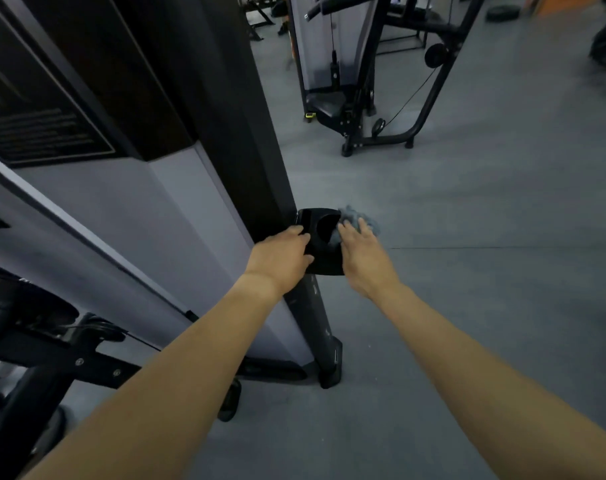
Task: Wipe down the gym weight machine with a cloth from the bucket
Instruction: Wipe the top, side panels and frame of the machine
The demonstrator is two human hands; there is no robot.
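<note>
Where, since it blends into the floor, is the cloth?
The cloth sits mid-frame in the head view, under the right hand, against the black holder on the machine post.

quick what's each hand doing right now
Left hand: grips the black plastic cup holder on the machine's post.
Right hand: open, pressing the crumpled grey cloth against that holder.

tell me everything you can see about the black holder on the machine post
The black holder is a glossy, plastic-looking tray mounted on the machine's dark upright post, sitting roughly level. Its top has a round cup recess with a flat slot beside it. The left hand grips its near-left edge. The right hand presses a bunched grey cloth against its right side with straight fingers.
</note>
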